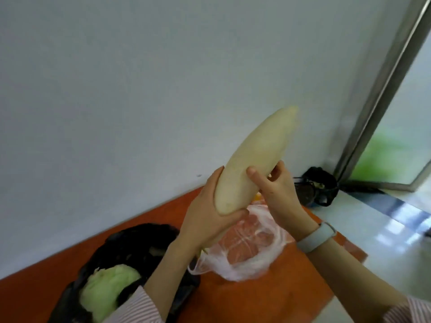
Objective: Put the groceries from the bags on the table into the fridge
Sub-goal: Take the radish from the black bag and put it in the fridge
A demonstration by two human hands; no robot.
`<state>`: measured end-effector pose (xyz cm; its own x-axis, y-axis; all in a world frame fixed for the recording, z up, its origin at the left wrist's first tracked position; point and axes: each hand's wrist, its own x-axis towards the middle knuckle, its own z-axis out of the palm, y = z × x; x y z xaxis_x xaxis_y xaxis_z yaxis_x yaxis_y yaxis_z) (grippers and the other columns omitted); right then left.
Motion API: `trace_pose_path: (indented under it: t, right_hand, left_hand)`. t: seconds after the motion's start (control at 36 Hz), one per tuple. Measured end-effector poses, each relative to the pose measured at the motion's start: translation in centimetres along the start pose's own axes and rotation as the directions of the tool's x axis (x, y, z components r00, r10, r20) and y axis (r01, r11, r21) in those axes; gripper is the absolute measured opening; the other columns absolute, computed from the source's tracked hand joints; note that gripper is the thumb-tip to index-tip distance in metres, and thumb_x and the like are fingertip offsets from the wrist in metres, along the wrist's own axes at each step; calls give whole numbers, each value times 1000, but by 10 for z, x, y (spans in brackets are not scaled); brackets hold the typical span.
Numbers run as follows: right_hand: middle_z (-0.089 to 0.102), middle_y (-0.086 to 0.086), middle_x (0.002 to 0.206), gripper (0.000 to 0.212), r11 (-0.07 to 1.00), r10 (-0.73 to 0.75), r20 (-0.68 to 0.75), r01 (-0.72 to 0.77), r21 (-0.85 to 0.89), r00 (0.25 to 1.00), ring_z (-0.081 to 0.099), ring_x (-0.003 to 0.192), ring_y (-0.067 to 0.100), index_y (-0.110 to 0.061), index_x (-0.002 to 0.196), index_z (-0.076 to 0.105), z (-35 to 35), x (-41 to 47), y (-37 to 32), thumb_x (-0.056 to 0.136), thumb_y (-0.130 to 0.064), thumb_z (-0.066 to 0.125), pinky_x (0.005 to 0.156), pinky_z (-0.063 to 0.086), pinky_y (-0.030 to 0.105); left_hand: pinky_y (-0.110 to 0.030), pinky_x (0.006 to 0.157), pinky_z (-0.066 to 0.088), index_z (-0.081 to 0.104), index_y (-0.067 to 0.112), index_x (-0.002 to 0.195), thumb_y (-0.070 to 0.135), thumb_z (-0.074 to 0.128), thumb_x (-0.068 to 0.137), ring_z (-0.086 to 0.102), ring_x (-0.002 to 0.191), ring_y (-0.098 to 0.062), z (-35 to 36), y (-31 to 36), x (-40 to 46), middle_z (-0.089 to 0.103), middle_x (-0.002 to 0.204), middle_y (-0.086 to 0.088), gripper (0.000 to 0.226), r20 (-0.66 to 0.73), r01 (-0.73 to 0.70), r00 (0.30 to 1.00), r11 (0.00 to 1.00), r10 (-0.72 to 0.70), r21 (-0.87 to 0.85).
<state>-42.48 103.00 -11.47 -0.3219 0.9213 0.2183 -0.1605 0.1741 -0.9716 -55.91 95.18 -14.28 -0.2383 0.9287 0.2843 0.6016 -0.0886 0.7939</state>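
Both hands hold a long, pale cream-white radish (253, 159) up in the air above the orange table (268, 297), its tapered end pointing up and to the right against the pale grey wall (116, 89). The left hand (207, 213) cups the blunt lower end, fingers curled behind it and the thumb wrapped under the tip. The right hand (277, 190) grips the radish a little higher on its right side, thumb pressed on the front and fingers curled round the back; a pale wristband (317, 236) sits on that wrist.

Below the hands, on the table, lies a clear thin plastic bag (247, 248) with something reddish-pink inside. To its left stands an open black plastic bag (130, 245) holding a pale green cabbage (107, 290). Another small black bag (319, 185) sits at the far corner by the metal-framed window (373, 113). Pink-striped sleeves (140, 308) show at the bottom edge.
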Motion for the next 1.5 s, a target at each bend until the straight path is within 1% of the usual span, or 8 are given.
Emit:
trace_pose_path:
  t: [0.14, 0.31, 0.5, 0.67, 0.78, 0.94, 1.31, 1.5]
  right_hand:
    - [63, 0, 114, 51, 988, 14, 32, -9, -155, 999, 62, 104, 13, -14, 118, 53, -127, -65, -37, 73, -35, 66, 85, 54, 31]
    - [47, 0, 131, 63, 858, -156, -303, -23, -513, 940, 51, 114, 11, -18, 139, 32, -304, -178, -57, 84, -25, 64, 89, 45, 15]
    - [17, 11, 151, 90, -227, -213, -2, -52, -972, 977, 14, 141, 34, -24, 145, 18, -461, -307, -65, 74, -34, 72, 109, 20, 63]
    - [35, 15, 141, 84, -452, -41, -132, -136, -882, 990, 31, 133, 36, -23, 137, 35, -555, -387, -81, 64, -46, 71, 103, 23, 69]
    - [59, 10, 115, 77, -378, -41, -272, -267, -886, 961, 62, 93, 28, -18, 128, 37, -618, -434, -92, 64, -44, 70, 77, 52, 41]
    - [62, 4, 107, 73, -329, -35, -589, -566, -756, 807, 64, 79, 22, -20, 125, 42, -722, -477, -123, 63, -56, 55, 53, 49, 28]
    - [51, -5, 131, 79, 142, -359, -900, -939, -313, 246, 56, 111, 20, -35, 135, 34, -904, -550, -174, 68, -47, 74, 81, 43, 30]
    - [50, -9, 123, 74, 336, -552, -816, -850, -406, 172, 52, 100, 14, -34, 130, 34, -1047, -550, -228, 69, -43, 74, 72, 41, 29]
  left_hand:
    - [-11, 72, 49, 26, 48, 134, 49, 76, 62, 51, 101, 11, 110, 60, -35, 49, 117, 25, 88, 30, -74, 996, 978, 81, -194]
    - [-27, 85, 49, 33, 39, 136, 65, 67, 53, 54, 108, -7, 237, 133, -72, 52, 122, 14, 93, 305, -45, 944, 966, 125, -256]
    - [-30, 88, 45, 19, 40, 142, 65, 65, 62, 49, 99, -11, 368, 221, -114, 49, 127, 5, 96, 662, -347, 688, 936, 298, -62]
    - [-29, 82, 46, 21, 48, 138, 63, 65, 62, 57, 106, -10, 474, 301, -133, 56, 125, 16, 89, 750, -762, 331, 631, 574, -147]
    - [-32, 79, 51, 24, 49, 135, 65, 62, 60, 60, 103, -13, 551, 363, -138, 58, 124, 15, 86, 697, -859, 118, 425, 707, -286]
    - [-33, 74, 53, 50, 35, 123, 66, 56, 60, 63, 97, -18, 676, 461, -137, 65, 114, 8, 70, 542, -874, -50, 226, 839, -430]
    - [-49, 111, 27, 47, 20, 131, 61, 46, 83, 29, 137, -30, 903, 667, -190, 41, 143, -11, 63, 241, -799, 47, 182, 969, -574]
    - [-47, 109, 23, 39, 23, 138, 53, 38, 87, 14, 143, -29, 994, 811, -195, 24, 153, -11, 59, 163, -783, 113, 189, 980, -592]
